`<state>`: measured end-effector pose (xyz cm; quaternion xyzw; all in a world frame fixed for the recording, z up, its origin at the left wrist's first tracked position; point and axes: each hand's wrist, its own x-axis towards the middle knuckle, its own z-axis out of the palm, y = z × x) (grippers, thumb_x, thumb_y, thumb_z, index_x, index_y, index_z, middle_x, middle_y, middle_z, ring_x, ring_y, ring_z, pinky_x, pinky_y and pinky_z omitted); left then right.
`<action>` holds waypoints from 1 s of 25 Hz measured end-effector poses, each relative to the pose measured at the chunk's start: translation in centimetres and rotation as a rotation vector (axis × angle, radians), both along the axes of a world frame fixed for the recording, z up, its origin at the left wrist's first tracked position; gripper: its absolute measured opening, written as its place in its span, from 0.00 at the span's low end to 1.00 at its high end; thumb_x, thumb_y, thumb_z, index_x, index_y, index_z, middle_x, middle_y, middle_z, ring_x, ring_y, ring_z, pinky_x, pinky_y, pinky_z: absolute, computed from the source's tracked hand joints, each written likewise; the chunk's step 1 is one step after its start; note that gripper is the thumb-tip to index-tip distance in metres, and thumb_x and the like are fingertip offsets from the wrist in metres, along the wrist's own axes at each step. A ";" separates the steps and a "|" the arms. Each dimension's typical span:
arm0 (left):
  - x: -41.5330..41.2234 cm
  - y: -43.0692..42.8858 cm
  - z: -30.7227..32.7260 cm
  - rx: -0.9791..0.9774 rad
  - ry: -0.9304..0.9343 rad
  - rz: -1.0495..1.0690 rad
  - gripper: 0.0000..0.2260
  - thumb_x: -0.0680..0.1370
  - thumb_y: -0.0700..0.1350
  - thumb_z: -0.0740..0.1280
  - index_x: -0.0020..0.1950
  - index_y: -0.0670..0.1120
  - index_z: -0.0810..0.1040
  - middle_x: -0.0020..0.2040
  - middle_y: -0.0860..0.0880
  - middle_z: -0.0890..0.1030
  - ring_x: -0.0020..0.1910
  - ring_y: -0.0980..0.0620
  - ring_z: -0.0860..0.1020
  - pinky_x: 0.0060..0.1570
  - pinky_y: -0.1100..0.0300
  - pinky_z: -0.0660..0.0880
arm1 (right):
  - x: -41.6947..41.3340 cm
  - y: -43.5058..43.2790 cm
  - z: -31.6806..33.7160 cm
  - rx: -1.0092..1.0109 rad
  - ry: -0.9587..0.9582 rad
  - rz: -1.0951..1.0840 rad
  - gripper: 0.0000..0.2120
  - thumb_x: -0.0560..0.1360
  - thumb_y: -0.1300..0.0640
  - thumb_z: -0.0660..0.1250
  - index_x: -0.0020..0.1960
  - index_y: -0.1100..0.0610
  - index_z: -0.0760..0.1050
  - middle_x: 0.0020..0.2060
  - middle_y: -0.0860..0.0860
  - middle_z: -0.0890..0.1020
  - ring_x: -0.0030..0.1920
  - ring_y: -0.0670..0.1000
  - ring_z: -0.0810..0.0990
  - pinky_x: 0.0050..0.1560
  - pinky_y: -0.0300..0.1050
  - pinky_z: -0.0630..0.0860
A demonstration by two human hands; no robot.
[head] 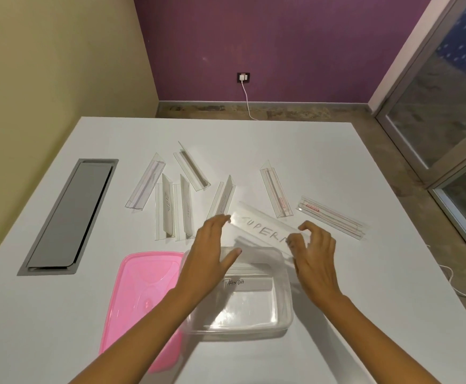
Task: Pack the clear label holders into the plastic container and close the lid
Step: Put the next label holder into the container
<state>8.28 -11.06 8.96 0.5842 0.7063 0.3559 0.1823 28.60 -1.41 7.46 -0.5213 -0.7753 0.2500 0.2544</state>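
Both hands, left (211, 245) and right (313, 250), pinching ends of "SUPER" holder (262, 227) above far rim of container (284, 322). "PANDA" holder (247, 284) inside. Seven-odd holders (168, 206) loose on desk (323, 162); pink lid (140, 286) off, beside.

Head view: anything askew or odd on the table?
Nothing damaged or spilled. Label holders lie scattered at mixed angles behind the container; the pink lid is off, beside it. One holder is already inside.

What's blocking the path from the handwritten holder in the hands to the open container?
Nothing visible. The holder sits between left hand and right hand, just beyond the clear container. The pink lid lies off to the left; one holder labelled PANDA is inside.
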 end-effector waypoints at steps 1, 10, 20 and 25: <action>-0.4 0.3 0.5 0.005 0.062 -0.029 0.32 0.74 0.53 0.69 0.74 0.50 0.57 0.73 0.50 0.59 0.71 0.53 0.58 0.68 0.57 0.58 | -0.3 -0.4 0.2 0.030 -0.036 0.085 0.12 0.76 0.47 0.60 0.59 0.42 0.63 0.56 0.44 0.65 0.57 0.42 0.60 0.58 0.42 0.65; -3.6 -0.4 1.0 -0.275 0.581 -0.317 0.36 0.69 0.73 0.53 0.70 0.53 0.64 0.63 0.56 0.75 0.63 0.54 0.72 0.71 0.41 0.53 | -3.0 -2.3 0.7 0.236 -0.268 0.365 0.15 0.76 0.46 0.58 0.60 0.49 0.70 0.60 0.52 0.72 0.60 0.54 0.66 0.62 0.48 0.64; -3.9 -1.9 0.6 -0.527 0.374 -0.358 0.31 0.66 0.66 0.68 0.65 0.56 0.68 0.61 0.58 0.77 0.58 0.54 0.74 0.48 0.56 0.73 | -2.5 -2.6 -2.2 0.380 -0.337 0.554 0.16 0.71 0.57 0.72 0.54 0.52 0.70 0.53 0.56 0.78 0.49 0.54 0.69 0.46 0.46 0.75; -4.3 -2.5 -0.9 -0.383 0.458 -0.302 0.24 0.66 0.61 0.70 0.58 0.54 0.72 0.53 0.58 0.80 0.49 0.55 0.78 0.30 0.65 0.62 | -2.3 -2.5 -2.9 0.294 -0.344 0.626 0.28 0.69 0.55 0.69 0.66 0.53 0.62 0.60 0.54 0.74 0.57 0.54 0.71 0.57 0.46 0.73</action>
